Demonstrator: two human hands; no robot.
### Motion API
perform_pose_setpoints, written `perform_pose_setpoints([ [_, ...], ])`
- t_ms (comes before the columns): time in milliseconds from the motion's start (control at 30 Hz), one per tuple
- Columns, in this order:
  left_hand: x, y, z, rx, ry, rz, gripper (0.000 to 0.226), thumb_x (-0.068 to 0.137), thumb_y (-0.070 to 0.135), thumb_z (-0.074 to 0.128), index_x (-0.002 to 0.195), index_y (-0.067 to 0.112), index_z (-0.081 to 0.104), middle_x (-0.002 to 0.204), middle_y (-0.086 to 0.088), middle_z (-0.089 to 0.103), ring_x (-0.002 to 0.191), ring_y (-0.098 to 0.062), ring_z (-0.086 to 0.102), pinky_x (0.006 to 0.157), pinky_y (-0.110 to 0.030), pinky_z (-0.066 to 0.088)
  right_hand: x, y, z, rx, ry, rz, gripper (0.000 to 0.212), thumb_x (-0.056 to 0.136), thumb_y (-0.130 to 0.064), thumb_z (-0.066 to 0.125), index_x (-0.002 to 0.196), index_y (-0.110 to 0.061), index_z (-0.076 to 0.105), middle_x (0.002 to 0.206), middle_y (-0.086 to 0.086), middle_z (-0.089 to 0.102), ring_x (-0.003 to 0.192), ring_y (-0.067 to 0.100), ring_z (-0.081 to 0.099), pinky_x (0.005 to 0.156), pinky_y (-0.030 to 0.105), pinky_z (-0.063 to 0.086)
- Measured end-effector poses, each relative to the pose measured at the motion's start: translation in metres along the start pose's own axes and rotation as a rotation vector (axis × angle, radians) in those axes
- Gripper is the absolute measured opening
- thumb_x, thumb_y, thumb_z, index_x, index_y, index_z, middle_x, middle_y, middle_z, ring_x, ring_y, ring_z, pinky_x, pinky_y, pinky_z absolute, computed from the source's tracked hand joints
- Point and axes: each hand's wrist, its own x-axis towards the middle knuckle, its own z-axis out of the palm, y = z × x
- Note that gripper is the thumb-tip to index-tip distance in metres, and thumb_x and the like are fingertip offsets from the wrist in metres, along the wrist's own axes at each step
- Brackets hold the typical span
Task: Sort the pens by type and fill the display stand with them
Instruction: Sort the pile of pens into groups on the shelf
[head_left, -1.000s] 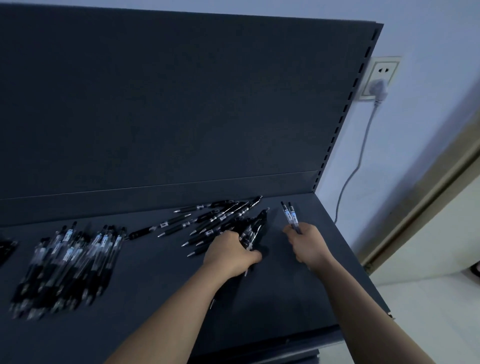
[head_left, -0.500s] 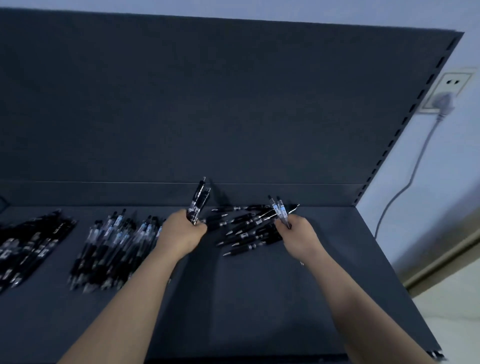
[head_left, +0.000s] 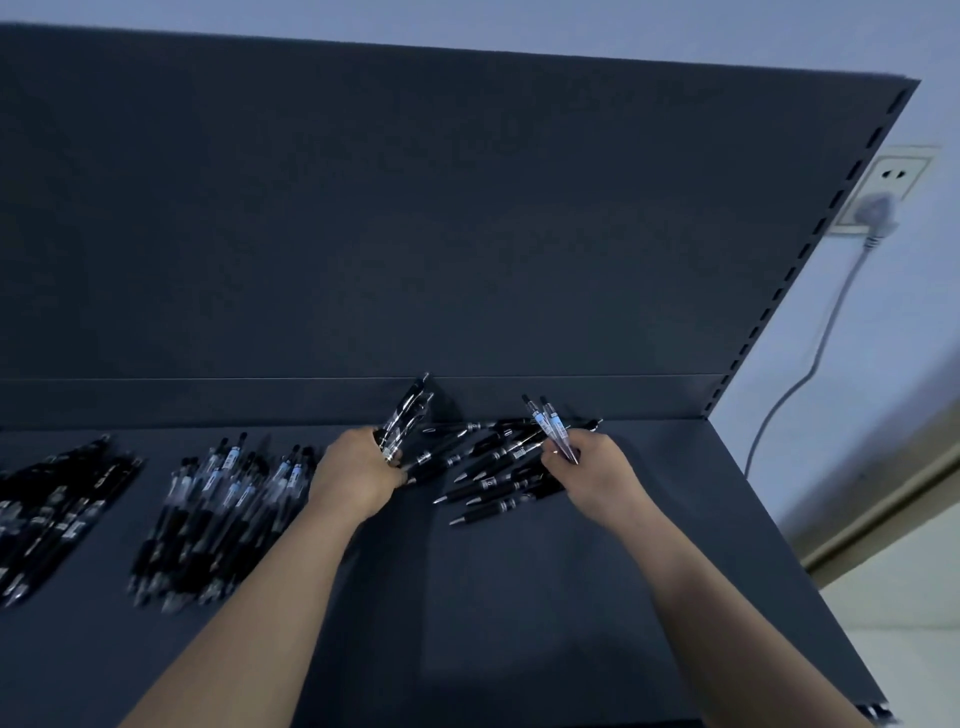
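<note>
Two piles (head_left: 223, 519) lie sorted; a heap (head_left: 493, 475) lies unsorted. The left hand (head_left: 353, 478) grips black pens (head_left: 408, 415), the right hand (head_left: 597, 470) two clear pens (head_left: 545, 421).

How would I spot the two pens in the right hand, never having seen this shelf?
On the dark shelf, look near its right end, where loose black pens lie scattered. Over that heap the right hand pinches two pens. Unlike the black ones lying flat beneath, these point up and carry pale labels.
</note>
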Motion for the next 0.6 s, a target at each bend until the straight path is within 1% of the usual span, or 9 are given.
perform_pose_setpoints([
  [67, -0.008, 0.007, -0.007, -0.123, 0.010, -0.002, 0.018, 0.065, 0.011, 0.078, 0.077, 0.012, 0.065, 0.073, -0.001, 0.069, 0.066, -0.021, 0.064, 0.063, -0.033, 0.052, 0.000, -0.007, 0.001, 0.001, 0.003, -0.027, 0.009, 0.087, -0.016, 0.060, 0.085, -0.007, 0.061, 0.062, -0.003, 0.047, 0.056, 0.015, 0.039, 0.054, 0.027, 0.036],
  [133, -0.020, 0.017, -0.014, -0.239, -0.033, -0.009, 0.020, 0.064, 0.010, 0.079, 0.077, 0.007, 0.064, 0.066, 0.000, 0.066, 0.055, -0.016, 0.057, 0.054, -0.027, 0.047, 0.000, -0.016, 0.003, -0.024, 0.017, -0.088, 0.020, 0.083, -0.018, 0.065, 0.098, -0.004, 0.064, 0.079, 0.000, 0.057, 0.067, 0.018, 0.051, 0.065, 0.030, 0.044],
  [200, -0.031, 0.026, -0.020, -0.305, -0.120, -0.019, 0.021, 0.065, 0.009, 0.080, 0.075, 0.007, 0.061, 0.058, 0.000, 0.058, 0.045, -0.013, 0.049, 0.044, -0.021, 0.040, -0.001, -0.027, 0.005, -0.063, 0.013, -0.146, 0.029, 0.080, -0.021, 0.071, 0.105, -0.006, 0.064, 0.102, -0.001, 0.056, 0.084, 0.018, 0.057, 0.077, 0.029, 0.047],
  [233, -0.037, 0.028, -0.022, -0.324, -0.160, -0.025, 0.022, 0.065, 0.009, 0.080, 0.075, 0.009, 0.061, 0.056, -0.001, 0.055, 0.042, -0.012, 0.046, 0.041, -0.018, 0.037, -0.002, -0.032, 0.007, -0.061, -0.016, -0.176, 0.030, 0.079, -0.021, 0.073, 0.105, -0.011, 0.065, 0.107, -0.003, 0.055, 0.085, 0.015, 0.056, 0.078, 0.026, 0.046],
  [267, -0.042, 0.030, -0.024, -0.344, -0.194, -0.032, 0.023, 0.065, 0.010, 0.081, 0.076, 0.011, 0.061, 0.055, -0.001, 0.053, 0.040, -0.012, 0.044, 0.039, -0.017, 0.034, -0.003, -0.036, 0.009, -0.055, -0.056, -0.204, 0.030, 0.076, -0.020, 0.076, 0.104, -0.016, 0.066, 0.106, -0.006, 0.055, 0.082, 0.011, 0.055, 0.076, 0.023, 0.046],
  [333, -0.050, 0.029, -0.026, -0.390, -0.237, -0.053, 0.026, 0.064, 0.013, 0.083, 0.078, 0.013, 0.061, 0.054, 0.000, 0.052, 0.040, -0.012, 0.042, 0.038, -0.018, 0.033, -0.005, -0.041, 0.015, -0.056, -0.122, -0.225, 0.033, 0.072, -0.020, 0.079, 0.102, -0.023, 0.067, 0.096, -0.013, 0.058, 0.076, 0.004, 0.055, 0.071, 0.021, 0.046],
  [400, -0.055, 0.025, -0.027, -0.423, -0.253, -0.080, 0.027, 0.064, 0.014, 0.084, 0.080, 0.013, 0.062, 0.052, 0.003, 0.053, 0.040, -0.010, 0.043, 0.039, -0.018, 0.033, -0.008, -0.042, 0.020, -0.057, -0.149, -0.211, 0.035, 0.071, -0.021, 0.081, 0.102, -0.026, 0.067, 0.088, -0.021, 0.057, 0.072, 0.001, 0.057, 0.066, 0.019, 0.046],
  [533, -0.066, 0.011, -0.030, -0.498, -0.276, -0.134, 0.024, 0.066, 0.010, 0.083, 0.082, 0.013, 0.064, 0.050, 0.005, 0.053, 0.040, -0.008, 0.042, 0.039, -0.018, 0.032, -0.011, -0.050, 0.029, -0.064, -0.200, -0.216, 0.025, 0.067, -0.023, 0.083, 0.086, -0.031, 0.068, 0.096, -0.011, 0.057, 0.083, 0.011, 0.061, 0.068, 0.022, 0.049],
  [600, -0.070, 0.003, -0.036, -0.540, -0.254, -0.144, 0.020, 0.071, 0.016, 0.082, 0.084, 0.011, 0.067, 0.048, 0.008, 0.056, 0.040, -0.007, 0.042, 0.040, -0.018, 0.033, -0.012, -0.054, 0.034, -0.080, -0.239, -0.220, 0.022, 0.065, -0.024, 0.085, 0.078, -0.029, 0.068, 0.093, -0.006, 0.060, 0.082, 0.015, 0.062, 0.069, 0.025, 0.049],
])
